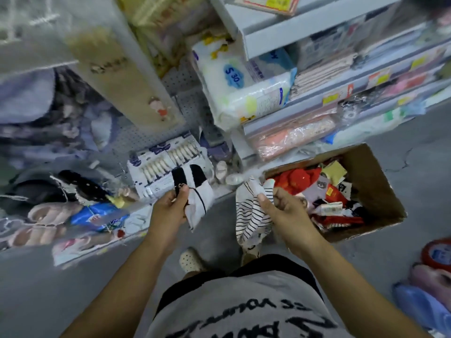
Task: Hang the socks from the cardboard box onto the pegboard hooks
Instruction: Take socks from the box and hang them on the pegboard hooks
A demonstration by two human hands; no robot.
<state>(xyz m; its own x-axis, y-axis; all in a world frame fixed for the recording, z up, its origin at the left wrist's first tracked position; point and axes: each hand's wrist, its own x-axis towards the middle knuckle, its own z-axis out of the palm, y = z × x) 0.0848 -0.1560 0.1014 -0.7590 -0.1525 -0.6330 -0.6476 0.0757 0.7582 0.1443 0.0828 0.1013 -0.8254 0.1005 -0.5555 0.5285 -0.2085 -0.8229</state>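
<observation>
Black-and-white socks (196, 191) stand long axis upright in our left grip (170, 208), thumb clamped on their edge. Striped socks (251, 215) dangle, pinched in our right grip (280, 208). The pegboard (179, 80) lies ahead and up-left, nearer the left grip. The cardboard box (380, 186) sits to the right.

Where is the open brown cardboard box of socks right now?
In the head view, the cardboard box sits on the grey floor at the right, beside the right hand, below the shelves.
</observation>
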